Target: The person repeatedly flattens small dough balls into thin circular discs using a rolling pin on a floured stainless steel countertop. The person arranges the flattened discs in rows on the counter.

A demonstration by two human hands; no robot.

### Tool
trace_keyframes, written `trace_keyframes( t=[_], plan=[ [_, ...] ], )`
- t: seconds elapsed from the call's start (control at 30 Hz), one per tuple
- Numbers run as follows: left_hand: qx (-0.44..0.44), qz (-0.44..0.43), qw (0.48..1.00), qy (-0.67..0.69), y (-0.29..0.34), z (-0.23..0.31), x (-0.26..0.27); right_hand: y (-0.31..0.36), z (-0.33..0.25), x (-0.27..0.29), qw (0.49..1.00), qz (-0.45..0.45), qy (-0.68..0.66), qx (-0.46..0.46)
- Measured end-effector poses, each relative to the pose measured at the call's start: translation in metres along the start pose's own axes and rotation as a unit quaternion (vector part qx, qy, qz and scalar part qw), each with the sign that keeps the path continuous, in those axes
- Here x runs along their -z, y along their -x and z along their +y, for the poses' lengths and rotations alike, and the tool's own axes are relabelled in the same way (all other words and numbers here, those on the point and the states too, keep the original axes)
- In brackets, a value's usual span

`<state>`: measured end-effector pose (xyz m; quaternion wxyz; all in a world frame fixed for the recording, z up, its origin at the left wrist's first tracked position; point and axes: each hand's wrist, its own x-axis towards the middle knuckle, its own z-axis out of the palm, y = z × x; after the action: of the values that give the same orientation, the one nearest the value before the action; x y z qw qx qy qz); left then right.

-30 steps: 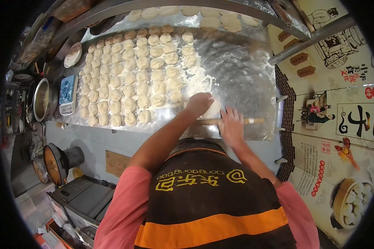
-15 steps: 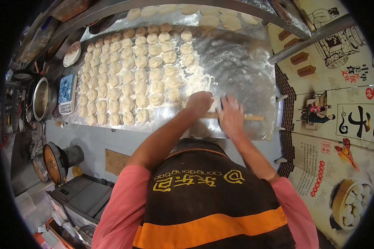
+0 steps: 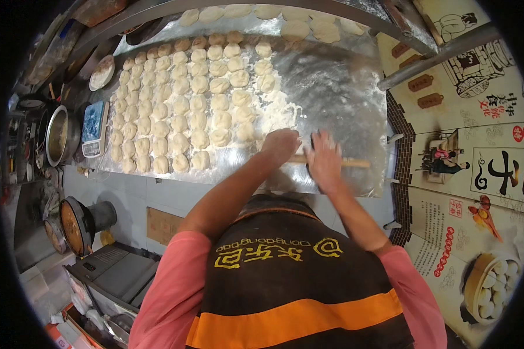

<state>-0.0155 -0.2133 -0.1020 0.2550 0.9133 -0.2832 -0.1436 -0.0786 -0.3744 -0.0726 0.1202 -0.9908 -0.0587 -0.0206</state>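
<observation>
My right hand [image 3: 325, 158] lies over a wooden rolling pin [image 3: 356, 163] near the table's front edge. Its fingers stretch forward past the pin, slightly blurred. Close on its left, my left hand [image 3: 281, 145] is closed with curled fingers; whatever it holds is hidden beneath it. Loose white flour [image 3: 278, 110] is scattered just beyond the left hand. Many pale, rounded dough pieces [image 3: 199, 138] stand in rows to the left on the floured metal table [image 3: 343, 81].
Flat dough rounds [image 3: 325, 32] lie along the far edge below a metal rail [image 3: 244, 4]. On the left are a digital scale [image 3: 94, 129], a white bowl [image 3: 102, 73] and a metal pot [image 3: 57, 135]. A printed wall [image 3: 448, 134] borders the right.
My right hand has shifted slightly over the rolling pin, with its fingers now pointing straighter ahead. The left hand stays almost in place. The dough pieces have not moved.
</observation>
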Motion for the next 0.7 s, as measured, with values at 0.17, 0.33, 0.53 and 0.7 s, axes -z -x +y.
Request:
trace_keyframes(
  t=[0.17,0.33,0.53,0.7],
  plan=[
    [0.121,0.032,0.974,0.191,0.012,0.017,0.015,0.060,-0.011,0.007,0.999,-0.034,-0.006,-0.005],
    [0.082,0.041,0.992,0.083,0.002,0.020,0.017,-0.033,0.012,-0.006,0.998,0.041,0.005,-0.040],
    [0.081,0.003,0.994,0.068,0.001,0.008,0.015,0.026,-0.007,0.003,1.000,-0.007,0.004,0.012],
    [0.141,0.048,0.972,0.180,0.018,0.015,0.016,0.045,-0.018,0.012,0.999,-0.049,0.012,-0.004]
  ],
)
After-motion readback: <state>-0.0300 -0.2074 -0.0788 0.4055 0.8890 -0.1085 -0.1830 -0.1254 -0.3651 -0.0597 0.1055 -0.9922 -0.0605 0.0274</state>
